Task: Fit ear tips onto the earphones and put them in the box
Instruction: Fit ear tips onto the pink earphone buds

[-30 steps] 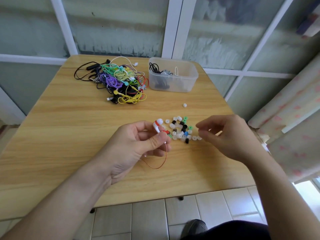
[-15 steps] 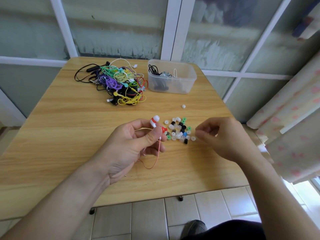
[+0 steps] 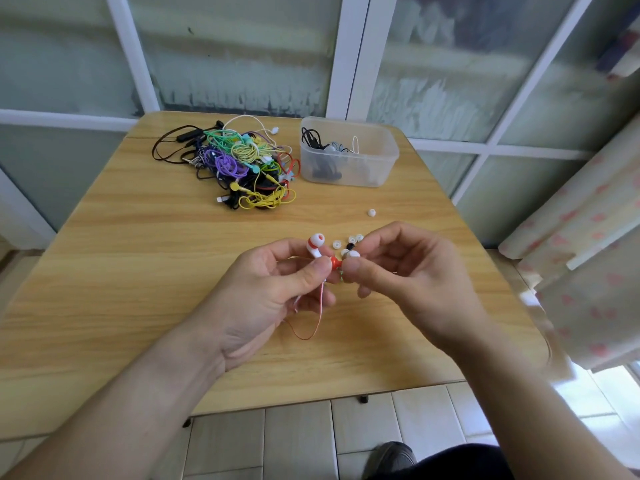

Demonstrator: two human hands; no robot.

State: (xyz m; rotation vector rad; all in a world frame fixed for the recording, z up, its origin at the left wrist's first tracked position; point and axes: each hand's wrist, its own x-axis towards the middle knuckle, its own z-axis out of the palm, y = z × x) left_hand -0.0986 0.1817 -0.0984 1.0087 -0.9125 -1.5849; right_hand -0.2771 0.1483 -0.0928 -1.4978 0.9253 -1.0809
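Observation:
My left hand [image 3: 277, 292] grips a red and white pair of earphones above the table. One earbud [image 3: 316, 244] with a white tip sticks up past my fingers; the other, a red earbud [image 3: 335, 262], is pinched by my thumb. Their thin red cable [image 3: 313, 323] loops down below the hand. My right hand [image 3: 408, 271] pinches a white ear tip [image 3: 353, 254] against the red earbud. Loose ear tips [image 3: 348, 241] lie on the table behind my hands, mostly hidden by them. The clear plastic box [image 3: 349, 155] stands at the back, holding a few earphones.
A tangled pile of coloured earphones [image 3: 239, 164] lies at the back left of the wooden table [image 3: 121, 258]. One stray white ear tip [image 3: 371, 212] sits alone near the right side. A curtain [image 3: 588, 244] hangs close to the table's right edge.
My right hand has moved left with a white ear tip and now meets the red earbud in my left hand. My hands now cover most of the loose ear tips.

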